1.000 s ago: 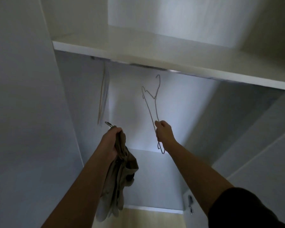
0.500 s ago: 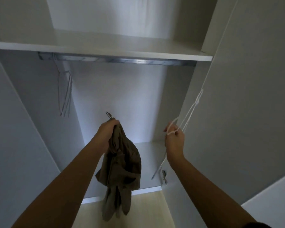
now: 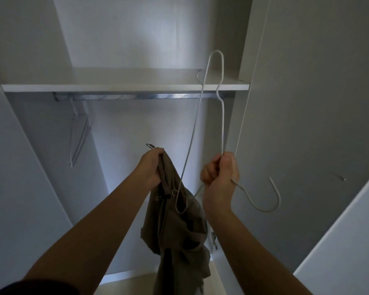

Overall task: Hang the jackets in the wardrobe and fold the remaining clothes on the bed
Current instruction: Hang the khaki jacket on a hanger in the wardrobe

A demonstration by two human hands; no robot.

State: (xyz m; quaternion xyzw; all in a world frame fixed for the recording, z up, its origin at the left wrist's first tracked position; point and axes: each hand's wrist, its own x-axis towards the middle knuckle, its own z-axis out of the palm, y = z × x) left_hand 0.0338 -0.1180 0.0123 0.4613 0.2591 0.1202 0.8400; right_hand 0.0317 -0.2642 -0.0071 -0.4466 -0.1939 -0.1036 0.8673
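Wardrobe [image 3: 136,39] open, rail [image 3: 136,96] across it. Brown jacket [image 3: 179,231] dangles below rail, bunched top clenched in left hand [image 3: 150,167]. White wire hanger [image 3: 223,124] crosses rail's right end, wire gripped in right hand [image 3: 218,177] fist. Spare hangers [image 3: 79,137] hang from rail's left end.

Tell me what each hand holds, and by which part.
The left hand grips the brown jacket by its bunched top; the right hand grips the white wire hanger at its neck, beside the hook.
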